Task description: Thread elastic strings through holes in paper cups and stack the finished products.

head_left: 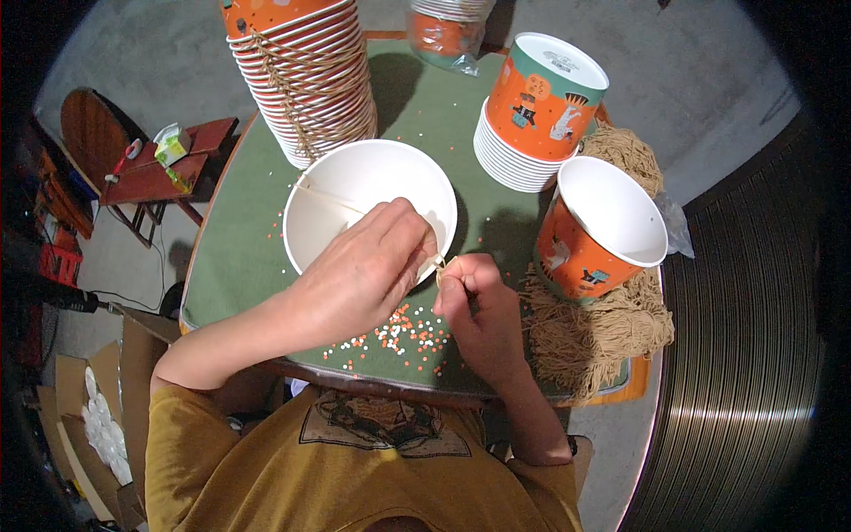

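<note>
A round paper bucket (368, 164) with a white inside stands mouth up on the green tabletop, in front of me. A thin tan cord (332, 196) runs from its left rim across the opening to my left hand. My left hand (359, 262) lies over the bucket's near right rim, fingers closed on the cord; their tips are partly hidden. Just outside that rim, my right hand (483, 310) pinches the cord at a small loop or knot, which I cannot make out exactly. Orange and white paper dots (403, 332) lie scattered below my hands.
A tall stack of buckets with cord handles (315, 97) rises at the back left. Upside-down orange buckets (542, 106) stand at the back right. A single bucket (612, 208) leans beside tan cord bundles (612, 346). Plastic-wrapped buckets (443, 35) sit at the far edge.
</note>
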Demonstrator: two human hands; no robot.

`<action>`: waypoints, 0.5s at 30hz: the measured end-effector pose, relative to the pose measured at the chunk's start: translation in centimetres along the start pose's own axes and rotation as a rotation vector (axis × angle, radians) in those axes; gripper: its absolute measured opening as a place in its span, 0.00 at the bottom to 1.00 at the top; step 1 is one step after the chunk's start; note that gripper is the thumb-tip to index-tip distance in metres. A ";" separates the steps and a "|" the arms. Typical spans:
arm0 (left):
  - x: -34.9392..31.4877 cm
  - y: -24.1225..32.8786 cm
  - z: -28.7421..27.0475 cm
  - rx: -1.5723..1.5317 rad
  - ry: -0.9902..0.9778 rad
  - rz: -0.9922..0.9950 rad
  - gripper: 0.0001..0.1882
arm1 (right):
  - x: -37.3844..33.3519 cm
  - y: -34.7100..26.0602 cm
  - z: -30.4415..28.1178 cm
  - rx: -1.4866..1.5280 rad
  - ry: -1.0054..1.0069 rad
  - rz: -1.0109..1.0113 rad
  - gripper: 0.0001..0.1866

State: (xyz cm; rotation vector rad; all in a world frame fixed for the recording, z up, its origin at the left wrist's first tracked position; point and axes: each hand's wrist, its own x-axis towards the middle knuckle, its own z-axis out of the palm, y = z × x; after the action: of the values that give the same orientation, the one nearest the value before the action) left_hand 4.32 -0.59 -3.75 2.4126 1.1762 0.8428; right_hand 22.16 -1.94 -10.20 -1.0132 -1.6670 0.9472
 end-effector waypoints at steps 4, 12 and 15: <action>-0.1 0.1 -0.1 -0.102 -0.056 -0.032 0.06 | 0.3 -0.6 -0.1 0.053 -0.016 0.055 0.04; 0.5 0.1 -0.1 -0.145 -0.082 -0.059 0.06 | 1.3 -1.1 -1.1 0.272 -0.084 0.196 0.06; 0.7 -0.1 0.1 -0.176 -0.086 -0.103 0.06 | 1.8 -1.5 -1.4 0.349 -0.084 0.261 0.06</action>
State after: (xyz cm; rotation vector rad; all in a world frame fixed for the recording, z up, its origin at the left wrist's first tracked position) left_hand 4.70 0.06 -3.61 2.2051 1.1337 0.7693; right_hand 22.78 -0.64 -7.86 -0.9744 -1.3900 1.4147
